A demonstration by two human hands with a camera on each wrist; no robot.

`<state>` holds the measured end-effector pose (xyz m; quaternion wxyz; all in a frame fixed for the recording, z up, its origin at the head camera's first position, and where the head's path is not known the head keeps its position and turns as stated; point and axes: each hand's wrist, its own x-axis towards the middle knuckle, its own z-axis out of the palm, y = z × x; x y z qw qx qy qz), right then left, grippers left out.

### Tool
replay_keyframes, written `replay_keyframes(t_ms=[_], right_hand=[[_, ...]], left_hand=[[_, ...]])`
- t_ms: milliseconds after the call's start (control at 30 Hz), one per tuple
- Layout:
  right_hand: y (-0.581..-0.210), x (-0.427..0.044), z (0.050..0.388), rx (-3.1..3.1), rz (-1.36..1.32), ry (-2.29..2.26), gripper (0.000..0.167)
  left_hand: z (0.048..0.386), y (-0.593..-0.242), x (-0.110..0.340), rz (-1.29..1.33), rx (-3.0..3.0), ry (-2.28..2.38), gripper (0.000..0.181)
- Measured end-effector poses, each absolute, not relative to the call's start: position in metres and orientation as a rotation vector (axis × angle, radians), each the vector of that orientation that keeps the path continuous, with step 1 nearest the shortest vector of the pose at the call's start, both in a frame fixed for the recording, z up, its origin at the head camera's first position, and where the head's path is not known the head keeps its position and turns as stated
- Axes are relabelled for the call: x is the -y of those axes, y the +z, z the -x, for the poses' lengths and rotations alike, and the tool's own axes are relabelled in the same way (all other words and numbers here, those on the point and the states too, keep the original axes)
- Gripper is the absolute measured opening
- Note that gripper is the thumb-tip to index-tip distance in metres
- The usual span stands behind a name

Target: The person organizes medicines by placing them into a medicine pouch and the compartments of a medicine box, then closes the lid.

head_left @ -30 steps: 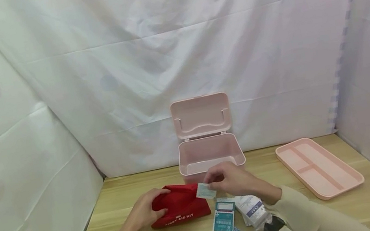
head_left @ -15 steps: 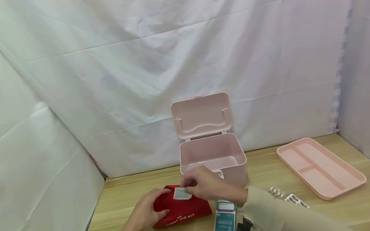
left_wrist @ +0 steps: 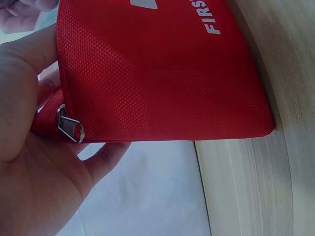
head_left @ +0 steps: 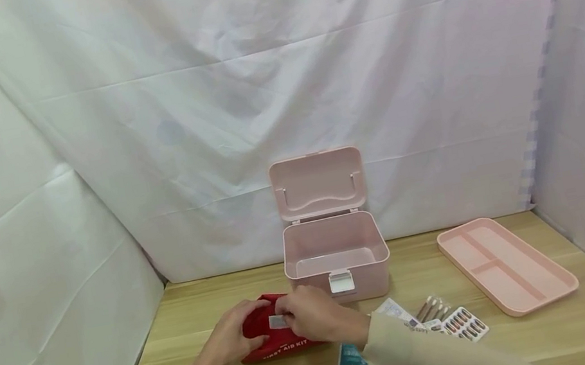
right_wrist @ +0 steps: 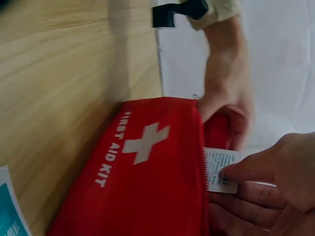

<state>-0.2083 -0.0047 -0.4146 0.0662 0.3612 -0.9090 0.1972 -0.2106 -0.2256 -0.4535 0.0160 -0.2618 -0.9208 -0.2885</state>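
Note:
A red first aid pouch (head_left: 288, 342) lies on the table, its zipped mouth held apart by my left hand (head_left: 227, 339), whose fingers and thumb curl round its left end. In the left wrist view the zipper pull (left_wrist: 70, 125) hangs beside the left palm (left_wrist: 39, 172). My right hand (head_left: 315, 313) pinches a small white printed packet (head_left: 278, 321) at the mouth. Seen from the right wrist, the packet (right_wrist: 221, 169) is partly inside the pouch (right_wrist: 142, 182), under the right thumb (right_wrist: 256, 167).
Behind the pouch stands a pink box (head_left: 368, 280) with its lid raised. A pink divided tray (head_left: 520, 273) lies at the right. Blister packs (head_left: 464, 325), swabs (head_left: 431, 308) and a teal packet (head_left: 350, 360) lie near the right forearm.
My right hand has moved left from the pouch's right end, bringing the packet down into the mouth. The swabs and blister pack have come into view. My left hand keeps its grip.

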Motion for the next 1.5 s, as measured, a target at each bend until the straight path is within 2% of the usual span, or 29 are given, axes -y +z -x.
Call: replay_keyframes(t_ms=[433, 1000, 1500], right_hand=[[-0.431, 0.012, 0.201, 2.779, -1.086, 0.381, 0.007], [-0.433, 0.010, 0.197, 2.767, -1.097, 0.339, 0.010], [-0.415, -0.042, 0.189, 2.715, -1.034, 0.751, 0.016]], left_hand=[[0.211, -0.455, 0.227, 0.852, 2.879, -0.877, 0.060], [0.209, -0.456, 0.227, 0.818, 2.914, -0.917, 0.060], [0.210, -0.454, 0.226, 0.808, 2.920, -0.956, 0.061]])
